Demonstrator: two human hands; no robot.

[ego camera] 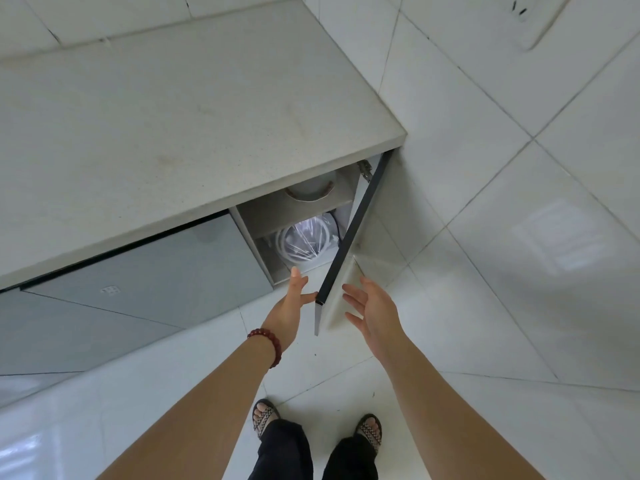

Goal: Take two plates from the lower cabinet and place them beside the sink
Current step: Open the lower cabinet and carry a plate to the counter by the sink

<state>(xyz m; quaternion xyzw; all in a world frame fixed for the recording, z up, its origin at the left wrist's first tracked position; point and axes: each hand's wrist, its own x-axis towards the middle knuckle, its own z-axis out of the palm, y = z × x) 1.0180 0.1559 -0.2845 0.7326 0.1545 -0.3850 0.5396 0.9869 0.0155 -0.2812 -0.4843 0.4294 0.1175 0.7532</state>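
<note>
The lower cabinet [258, 220] under the countertop stands with its door [349, 233] swung out. On its lower shelf lies a white plate stack wrapped in clear plastic [304, 239]. A white bowl or dish [310, 192] sits on the upper shelf, partly hidden by the counter edge. My left hand [291, 303], with a red bead bracelet at the wrist, reaches toward the opening with straight fingers, its thumb near the door's lower corner. My right hand [372, 306] hangs open just right of the door, fingers spread, holding nothing.
A pale stone countertop [173, 126] fills the upper left; its right end meets a tiled wall. A closed grey cabinet door [145, 271] lies left of the open one. White floor tiles spread below, with my sandalled feet at the bottom.
</note>
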